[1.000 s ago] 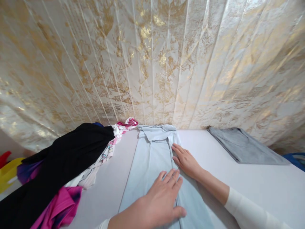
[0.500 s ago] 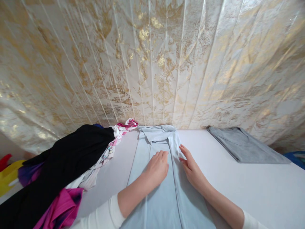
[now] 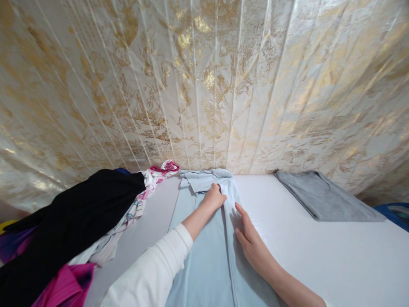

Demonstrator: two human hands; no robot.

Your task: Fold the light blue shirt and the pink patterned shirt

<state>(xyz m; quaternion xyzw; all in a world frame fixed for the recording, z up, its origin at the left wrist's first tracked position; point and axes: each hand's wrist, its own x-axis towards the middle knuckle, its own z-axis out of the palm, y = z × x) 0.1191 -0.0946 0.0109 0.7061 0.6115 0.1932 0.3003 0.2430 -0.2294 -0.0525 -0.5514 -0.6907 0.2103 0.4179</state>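
Observation:
A light blue garment (image 3: 204,256) lies lengthwise before me, its sides folded inward and a bunched, layered part at the far end by the curtain. My left hand (image 3: 214,197) reaches over to that far end, its fingers closed on the edge of the folded-in flap; the fingertips are partly hidden. Along the garment's right side rests my right hand (image 3: 251,238), fingers extended and thumb apart, touching or just above the cloth.
A white table (image 3: 306,264) carries everything. At left lies a heap of clothes: a black garment (image 3: 79,209), a pink one (image 3: 68,285) and white printed cloth (image 3: 136,211). A folded grey garment (image 3: 322,194) sits at the back right. A gold-patterned curtain (image 3: 204,85) hangs behind.
My left hand has moved forward to the garment's far end and closed on the flap's edge. My right hand has slid slightly toward me. The view has shifted a little to the right.

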